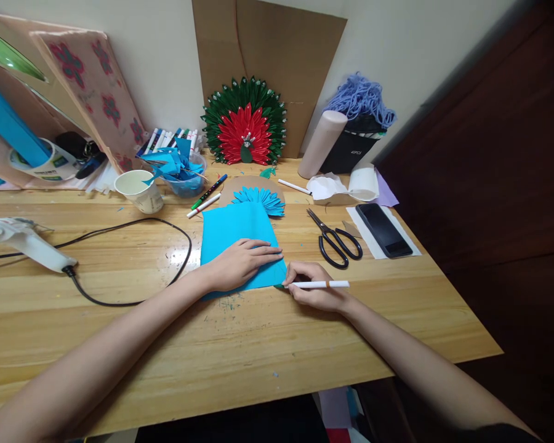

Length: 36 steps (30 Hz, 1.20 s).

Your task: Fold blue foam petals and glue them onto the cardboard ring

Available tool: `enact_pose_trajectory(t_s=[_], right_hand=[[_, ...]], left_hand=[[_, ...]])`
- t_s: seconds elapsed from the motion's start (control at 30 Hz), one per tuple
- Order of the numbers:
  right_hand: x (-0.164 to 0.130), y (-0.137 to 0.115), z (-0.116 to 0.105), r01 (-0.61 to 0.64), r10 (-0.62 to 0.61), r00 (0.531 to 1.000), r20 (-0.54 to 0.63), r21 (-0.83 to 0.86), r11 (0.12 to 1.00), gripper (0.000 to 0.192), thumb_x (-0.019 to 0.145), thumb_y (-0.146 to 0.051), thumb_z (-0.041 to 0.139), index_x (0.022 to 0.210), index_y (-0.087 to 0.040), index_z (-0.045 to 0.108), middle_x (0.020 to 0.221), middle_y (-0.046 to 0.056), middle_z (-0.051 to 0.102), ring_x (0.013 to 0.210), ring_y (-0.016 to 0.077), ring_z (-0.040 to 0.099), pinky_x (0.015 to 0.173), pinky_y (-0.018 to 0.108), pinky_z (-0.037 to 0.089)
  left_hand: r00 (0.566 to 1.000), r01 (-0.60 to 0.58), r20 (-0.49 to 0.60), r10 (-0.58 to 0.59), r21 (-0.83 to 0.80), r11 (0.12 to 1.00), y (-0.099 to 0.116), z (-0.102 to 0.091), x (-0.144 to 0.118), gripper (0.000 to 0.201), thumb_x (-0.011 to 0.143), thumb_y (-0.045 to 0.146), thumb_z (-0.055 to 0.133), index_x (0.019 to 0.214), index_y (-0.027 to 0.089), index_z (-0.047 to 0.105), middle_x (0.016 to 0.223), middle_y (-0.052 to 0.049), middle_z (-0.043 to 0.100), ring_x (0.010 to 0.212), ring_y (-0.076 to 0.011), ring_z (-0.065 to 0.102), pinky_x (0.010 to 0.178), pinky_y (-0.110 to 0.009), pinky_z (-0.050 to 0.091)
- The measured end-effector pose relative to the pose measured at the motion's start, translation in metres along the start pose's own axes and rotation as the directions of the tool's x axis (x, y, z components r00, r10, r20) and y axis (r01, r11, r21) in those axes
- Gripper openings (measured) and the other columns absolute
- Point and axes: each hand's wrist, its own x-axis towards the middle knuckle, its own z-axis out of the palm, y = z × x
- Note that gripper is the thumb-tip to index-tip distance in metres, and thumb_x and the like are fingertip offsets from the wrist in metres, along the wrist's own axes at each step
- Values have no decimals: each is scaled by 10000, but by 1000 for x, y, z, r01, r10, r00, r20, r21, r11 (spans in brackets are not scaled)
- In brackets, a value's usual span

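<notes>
A bright blue sheet of paper [233,227] lies on the wooden table in front of me. My left hand [240,263] rests flat on it, fingers stretched to the right. In my right hand [314,288] is a white marker pen [325,284], pinched with its tip at the sheet's lower right corner. Beyond the sheet, a fan of folded blue paper strips [261,200] sits on a round piece of brown cardboard [231,184]. Black-handled scissors [335,240] lie open to the right of the sheet.
A glue gun [30,243] and its looping black cord [184,237] are at left. Behind stand a paper cup [141,192], a tub of blue scraps [184,181] and a red-green feathered fan craft [244,132]. A phone [383,229] and a paper roll [364,183] are at right.
</notes>
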Motion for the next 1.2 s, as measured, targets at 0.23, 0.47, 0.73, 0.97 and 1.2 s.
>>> enact_pose_trajectory(t_s=[0.23,0.47,0.73,0.97,1.2], right_hand=[[2,-1,2,-2,66,982,-180,334,943,141,842,-316,527,917,-198,547,852,53,660,838,176,635,759,327,487],[5,-13,-4,18,-39,983,-177,-117,993,214,891,-283,444,968,-246,640,993,50,666,955,198,594,863,357,421],[6,-9,2,14,-11,968,-253,10,1000,168,884,-301,457,937,-225,596,926,51,670,900,195,622,828,338,454],[10,-17,4,87,28,938,-345,313,946,175,822,-329,556,941,-214,499,814,37,657,817,180,630,731,302,476],[19,-10,20,-67,108,979,-172,230,971,111,791,-285,549,754,-201,486,677,-2,585,636,140,556,590,254,430]], left_hand=[[982,1,-187,-21,-107,994,-6,12,0,401,892,96,324,1240,196,495,1273,-67,540,1157,-158,491,975,-310,384],[836,339,-467,-288,26,941,-8,-15,-26,363,848,54,313,1081,177,563,1165,-88,576,1060,-195,540,881,-333,448],[675,693,-504,-538,185,697,-5,-30,-76,254,877,168,344,992,132,568,1077,-166,581,993,-294,556,779,-431,473],[983,109,-166,-79,177,978,16,-7,-24,413,935,259,293,1335,202,375,1392,-49,422,1290,-201,361,1070,-408,299],[995,94,-35,-91,86,992,1,4,-20,451,942,326,266,1376,220,328,1437,-25,350,1329,-194,291,1088,-391,253]])
